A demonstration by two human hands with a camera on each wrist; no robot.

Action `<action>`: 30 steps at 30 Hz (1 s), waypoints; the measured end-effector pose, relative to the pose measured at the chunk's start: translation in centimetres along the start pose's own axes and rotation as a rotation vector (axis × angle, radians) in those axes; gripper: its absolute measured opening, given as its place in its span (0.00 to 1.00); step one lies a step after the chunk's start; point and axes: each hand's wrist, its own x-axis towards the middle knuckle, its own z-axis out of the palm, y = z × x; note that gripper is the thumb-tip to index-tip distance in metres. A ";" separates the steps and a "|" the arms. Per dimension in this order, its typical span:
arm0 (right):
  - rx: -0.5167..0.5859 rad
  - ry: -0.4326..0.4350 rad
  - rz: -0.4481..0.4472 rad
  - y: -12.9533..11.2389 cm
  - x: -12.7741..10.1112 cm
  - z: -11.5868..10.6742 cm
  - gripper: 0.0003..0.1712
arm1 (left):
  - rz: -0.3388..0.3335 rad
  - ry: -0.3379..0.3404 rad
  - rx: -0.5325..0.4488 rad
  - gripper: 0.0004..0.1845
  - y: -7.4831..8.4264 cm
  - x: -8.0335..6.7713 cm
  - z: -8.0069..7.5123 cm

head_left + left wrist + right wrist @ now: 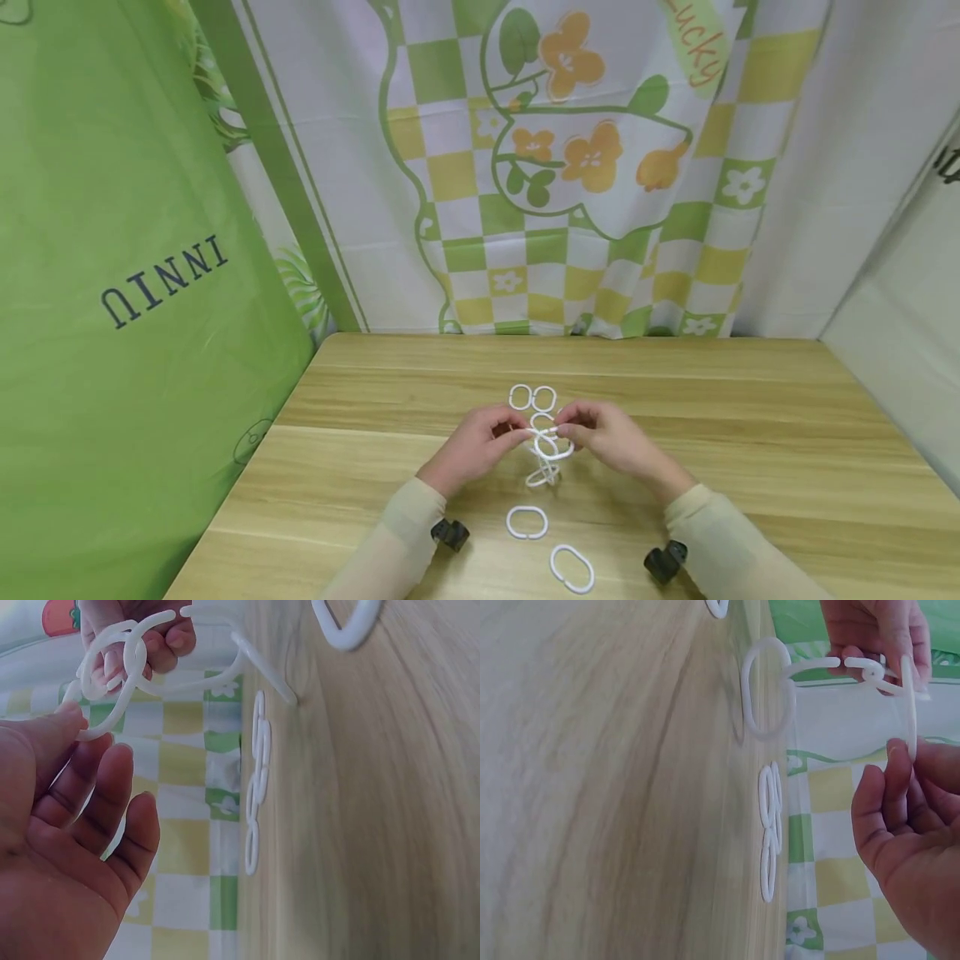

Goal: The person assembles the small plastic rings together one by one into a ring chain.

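Head cam: high, near edge, facing far backdrop. Wrist cams: close, rolled sideways, low over table (750, 433). All share linked rings (546, 450).

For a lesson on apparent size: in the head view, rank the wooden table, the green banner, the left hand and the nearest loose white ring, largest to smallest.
1. Green banner
2. Wooden table
3. Left hand
4. Nearest loose ring
The banner hangs closer to the camera, so its lead over the table is unsure.
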 end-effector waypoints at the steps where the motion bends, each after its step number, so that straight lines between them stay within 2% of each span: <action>1: 0.008 0.021 0.004 0.0 0.0 -0.1 0.08 | -0.010 0.000 -0.003 0.05 -0.1 -0.1 -0.1; 7: 0.073 0.118 0.034 0.2 0.0 -0.4 0.09 | -0.023 -0.038 -0.053 0.03 -0.3 -0.5 -0.1; 10: 0.108 0.124 0.034 0.1 0.0 -0.3 0.10 | -0.038 -0.069 -0.110 0.09 -0.2 -0.5 -0.1; 14: 0.131 0.095 0.013 0.1 -0.2 -0.2 0.11 | -0.083 -0.082 -0.132 0.16 -0.1 -0.6 -0.1; 21: 0.110 0.031 -0.041 -0.2 -0.5 0.2 0.11 | -0.095 -0.035 -0.042 0.14 -0.7 -0.2 0.2; 27: 0.069 -0.014 -0.069 -0.2 -0.9 0.7 0.09 | -0.062 -0.015 -0.013 0.06 -0.2 -0.2 0.2; 30: 0.052 -0.017 -0.072 -0.1 -1.0 0.9 0.08 | -0.037 -0.009 0.011 0.05 0.0 -0.3 0.1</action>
